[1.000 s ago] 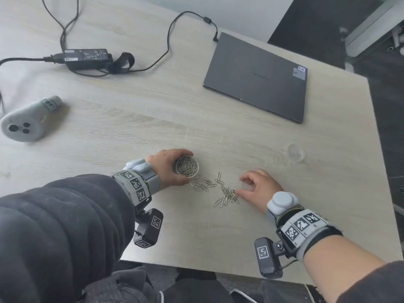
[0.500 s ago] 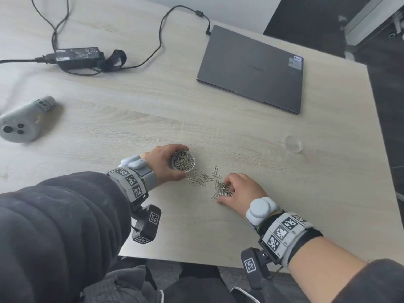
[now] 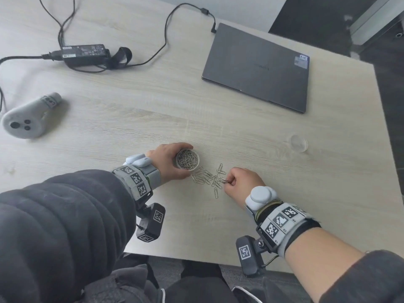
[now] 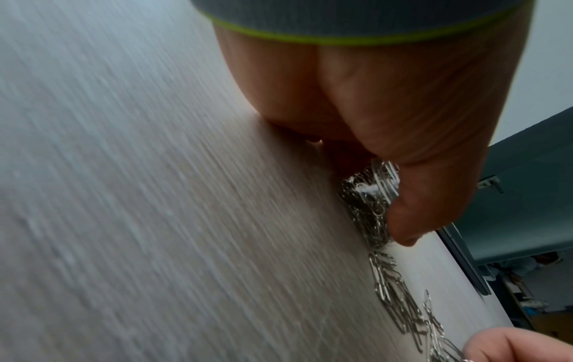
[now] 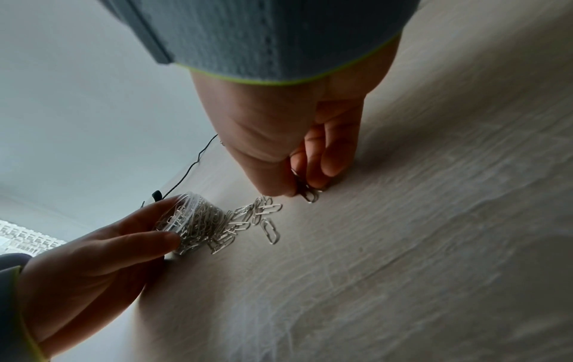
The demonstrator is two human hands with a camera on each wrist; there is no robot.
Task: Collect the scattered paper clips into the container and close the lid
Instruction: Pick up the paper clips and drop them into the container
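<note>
Paper clips (image 3: 207, 179) are partly collected: the clear round container (image 3: 187, 160) is already nearly full of them, and a loose cluster is left on the table (image 3: 262, 211), touching or just beside the container's near-right side. Loose clips count roughly a dozen or so in the head view, overlapping, so exact number can't be told; one lies a little apart at the near edge of the cluster. Clips inside the container are far too many and tangled to count. One container, upright on the table, open top. One lid (image 3: 298, 143), clear and round, lying flat well apart to the right, near the table's right edge, not yet on. Left hand (image 3: 168, 161) grips the container, thumb and fingers curled round its wall; left wrist view shows the thumb pressed on the side with clips visible through the plastic. Right hand (image 3: 241, 184) is at the right end of the cluster, fingers curled, thumb and fingertips (image 5: 319, 180) pinching a clip or two right at the table surface; whether the pinched clips are lifted clear can't be told. Judging from this: most collecting looks done, remaining cluster needs a few more pinches or a sweep, then lid fetch and closing are both left. Other items: one closed laptop (image 3: 255, 66), one power adapter (image 3: 84, 54) with cable, one grey controller (image 3: 26, 119), all well apart from the work spot.
</note>
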